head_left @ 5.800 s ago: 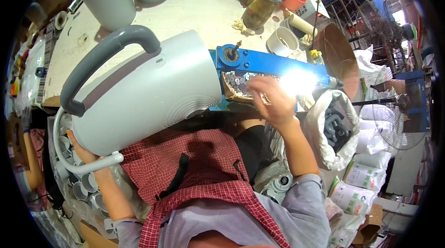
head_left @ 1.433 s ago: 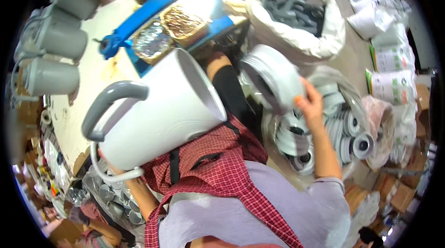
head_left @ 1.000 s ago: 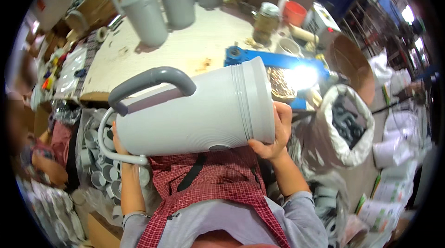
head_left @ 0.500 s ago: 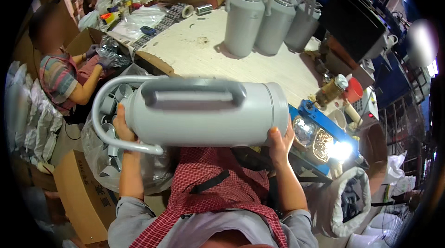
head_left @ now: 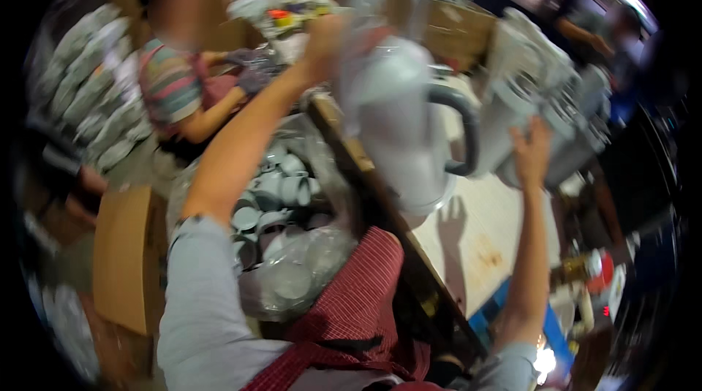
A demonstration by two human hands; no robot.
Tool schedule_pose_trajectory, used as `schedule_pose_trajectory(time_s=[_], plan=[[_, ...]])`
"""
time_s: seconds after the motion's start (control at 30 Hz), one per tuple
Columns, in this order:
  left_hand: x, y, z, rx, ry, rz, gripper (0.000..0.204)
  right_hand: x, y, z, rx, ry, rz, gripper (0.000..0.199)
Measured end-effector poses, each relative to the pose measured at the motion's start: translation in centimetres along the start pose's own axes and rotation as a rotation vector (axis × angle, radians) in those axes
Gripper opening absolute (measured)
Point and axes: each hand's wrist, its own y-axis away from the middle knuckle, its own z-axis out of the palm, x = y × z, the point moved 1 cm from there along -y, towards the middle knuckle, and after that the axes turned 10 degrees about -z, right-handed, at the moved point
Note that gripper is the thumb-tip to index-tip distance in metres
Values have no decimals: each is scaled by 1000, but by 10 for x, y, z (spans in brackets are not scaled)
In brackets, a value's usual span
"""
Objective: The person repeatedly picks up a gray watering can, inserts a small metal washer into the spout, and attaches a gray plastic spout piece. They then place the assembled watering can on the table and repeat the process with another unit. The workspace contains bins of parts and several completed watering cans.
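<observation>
flanking the grey jug (head_left: 395, 128), left fingers (head_left: 334, 34) blur, grip unclear; right fingers (head_left: 540, 134) spread, empty.

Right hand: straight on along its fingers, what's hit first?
The right hand would probably meet the group of grey jugs just ahead; with the blur, I can't judge the gap.

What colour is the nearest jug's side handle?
The side handle is dark grey, seen best in the head view.

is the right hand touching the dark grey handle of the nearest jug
Apart. The head view shows a gap between the right hand and the dark grey handle, with another jug visible behind that gap.
</observation>
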Motion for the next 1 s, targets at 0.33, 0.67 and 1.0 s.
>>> schedule_pose_trajectory(time_s=[0.33,0.67,1.0], plan=[[-29,-100,135,-210,-248,-171,55,32,-76,-1,-11,360,-356,34],[53,-1,115,429,878,-309,15,-38,-10,-187,221,-592,-246,16],[234,155,208,-898,1804,-784,56,-124,208,-211,-22,-888,799,22]])
